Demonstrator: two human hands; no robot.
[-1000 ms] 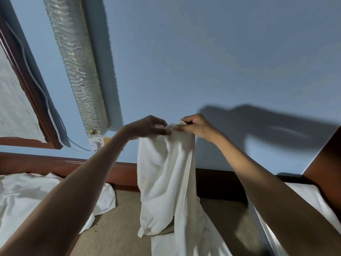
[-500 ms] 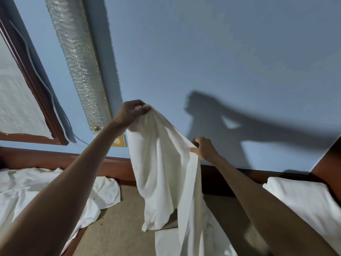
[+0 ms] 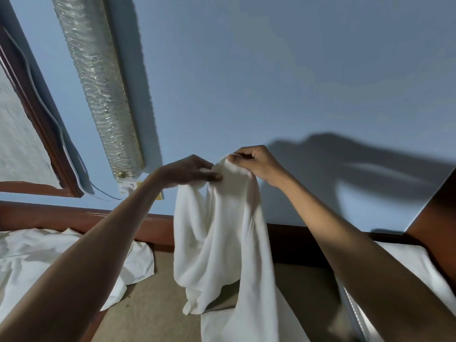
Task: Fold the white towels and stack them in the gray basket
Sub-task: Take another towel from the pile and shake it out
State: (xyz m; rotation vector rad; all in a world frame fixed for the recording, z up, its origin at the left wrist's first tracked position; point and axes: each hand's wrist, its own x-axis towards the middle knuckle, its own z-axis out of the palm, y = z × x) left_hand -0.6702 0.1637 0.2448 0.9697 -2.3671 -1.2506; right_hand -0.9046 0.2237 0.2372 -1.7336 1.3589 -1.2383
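White towel (image 3: 219, 233) up mid-frame, unfolded!
Left hand (image 3: 187, 171) and right hand (image 3: 254, 162) pinch its top edge together; folding barely begun, gray basket unseen.

No text, number or brand can be read anywhere. The framed panel (image 3: 17, 134) on the wall at far left carries faint pale rows that may be print, but they are too blurred to make out. Below the lower end of the silver duct (image 3: 98, 82), a small white wall fitting (image 3: 127, 188) bears a dark mark that cannot be read as a letter or a sign. The yellow tag (image 3: 160, 195) just beside it shows no legible lettering.
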